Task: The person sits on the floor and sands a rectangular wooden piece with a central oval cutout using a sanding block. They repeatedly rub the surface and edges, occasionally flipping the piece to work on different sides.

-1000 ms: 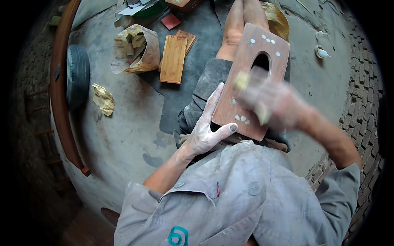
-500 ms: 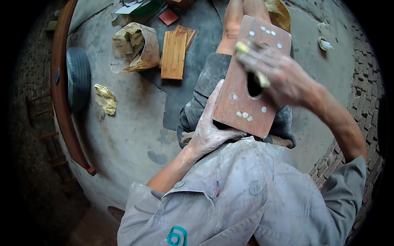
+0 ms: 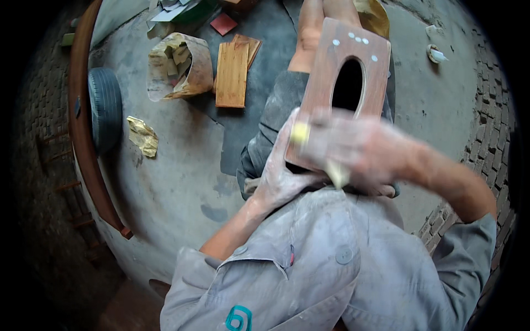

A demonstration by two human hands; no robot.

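Note:
A brown wooden tissue box (image 3: 377, 83) with an oval opening and small round white inlays lies across my lap, its long side pointing away from me. My left hand (image 3: 280, 171) grips its near left corner, thumb across the near end and fingers along the side. Over the near part of the top is my right hand (image 3: 353, 146), smeared by motion and dusted white. It presses a folded piece of yellow sandpaper (image 3: 300, 133) flat on the wood, with a pale corner sticking out toward me. The inlays at the near end are hidden beneath this hand.
On the floor to the left lie a crumpled yellow sheet (image 3: 142, 135), a tire (image 3: 105, 110) and a bin (image 3: 201, 63) of scraps. Two wooden panels (image 3: 232, 74) rest beside the bin. A small dish with a white bottle (image 3: 437, 54) stands at the far right.
My right hand has swept with the sandpaper from the far half of the box top to the near end, uncovering the oval opening. My left hand keeps its hold.

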